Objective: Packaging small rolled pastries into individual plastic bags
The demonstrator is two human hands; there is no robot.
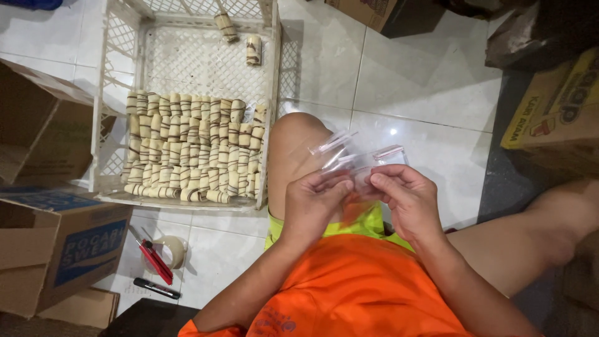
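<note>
A small stack of clear plastic zip bags with red seal strips [359,163] sits above the person's bent knee, pinched between both hands. The left hand [315,203] grips the bags' near edge with thumb and fingertips; the right hand [405,196] closes on them from the other side. Beyond the knee, on the white tiled floor [412,81], a white plastic lattice crate [187,43] holds rows of striped cream-and-brown rolls [190,156]. Brown cardboard boxes [43,131] stand beside the crate.

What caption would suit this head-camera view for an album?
Both hands, left hand and right hand, finger clear plastic bags beside a white crate of striped rolls.
</note>
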